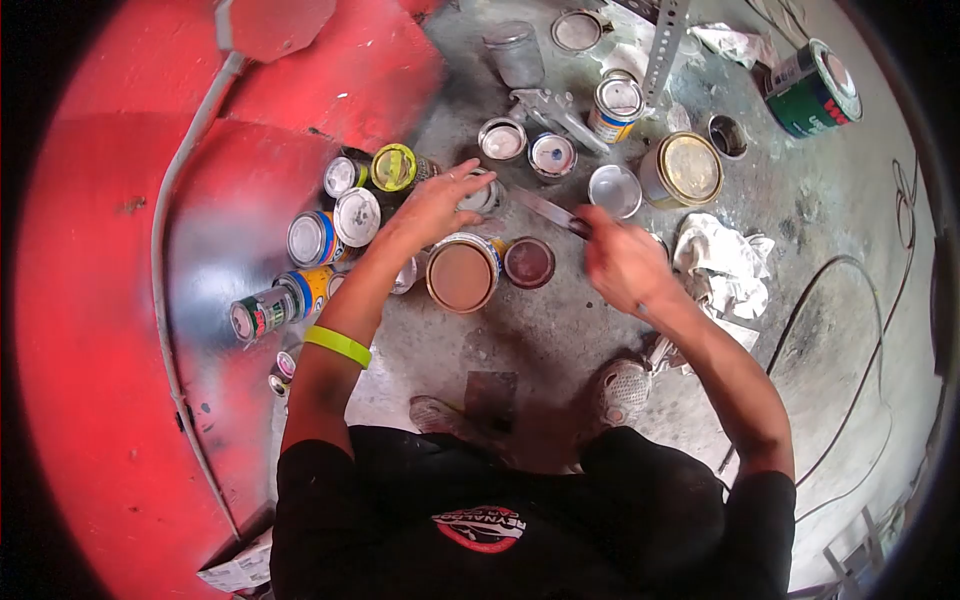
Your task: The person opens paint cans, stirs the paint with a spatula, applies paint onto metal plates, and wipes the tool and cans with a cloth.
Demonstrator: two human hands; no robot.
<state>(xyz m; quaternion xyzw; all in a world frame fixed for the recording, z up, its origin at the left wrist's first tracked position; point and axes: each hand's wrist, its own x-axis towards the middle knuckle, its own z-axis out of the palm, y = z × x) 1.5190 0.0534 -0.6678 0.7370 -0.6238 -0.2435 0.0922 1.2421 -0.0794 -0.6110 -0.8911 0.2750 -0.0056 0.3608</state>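
Observation:
My left hand reaches over a small paint can, thumb and fingers around its grey top. In my right hand is a putty knife, its dark handle in my closed fingers and its narrow metal blade pointing left toward that can. The blade is slightly blurred. Just below the hands, an open can of brown paint stands beside a round dark-red lid or can. Two small cans, one with a whitish top and one with a blue spot, stand beyond my left hand.
Several cans, one with a yellow-green rim, line the red wall at left. A spray gun lies behind. To the right are a large tin, a crumpled white cloth, a tipped green can and a hose.

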